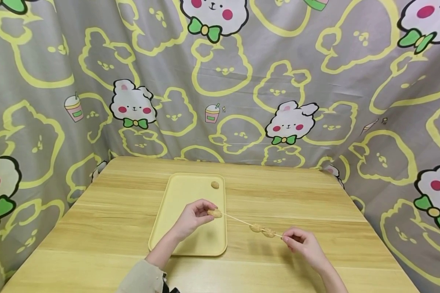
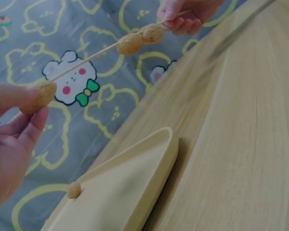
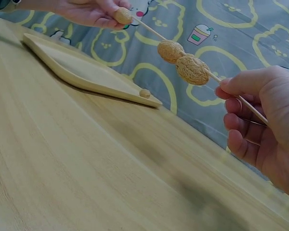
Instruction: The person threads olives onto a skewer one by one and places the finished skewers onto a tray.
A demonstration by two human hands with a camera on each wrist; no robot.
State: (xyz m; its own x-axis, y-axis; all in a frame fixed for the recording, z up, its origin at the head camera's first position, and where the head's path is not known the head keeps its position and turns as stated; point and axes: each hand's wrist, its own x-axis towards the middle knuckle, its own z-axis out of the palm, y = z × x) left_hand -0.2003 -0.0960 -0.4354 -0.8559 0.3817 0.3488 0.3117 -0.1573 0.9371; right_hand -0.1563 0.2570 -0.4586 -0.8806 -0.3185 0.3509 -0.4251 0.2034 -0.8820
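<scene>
My right hand point(image 1: 306, 245) pinches a thin wooden skewer point(image 1: 236, 219) near its lower end, the stick running back under the palm in the right wrist view. Two brown, wrinkled oval food balls, a rear one point(image 3: 191, 69) and a front one point(image 3: 171, 51), sit threaded side by side close to that hand. At the skewer's other end, my left hand point(image 1: 193, 219) holds another such ball point(image 2: 40, 96) between thumb and fingers. The stick's tip meets this ball; its point is hidden. Both hands are raised, the left one over a yellow tray point(image 1: 179, 191).
One more brown ball point(image 1: 214, 185) lies in the tray's far right corner. The tray rests on a wooden table point(image 1: 286, 187), left of its middle. Behind and at both sides hangs a grey patterned curtain point(image 1: 238, 97).
</scene>
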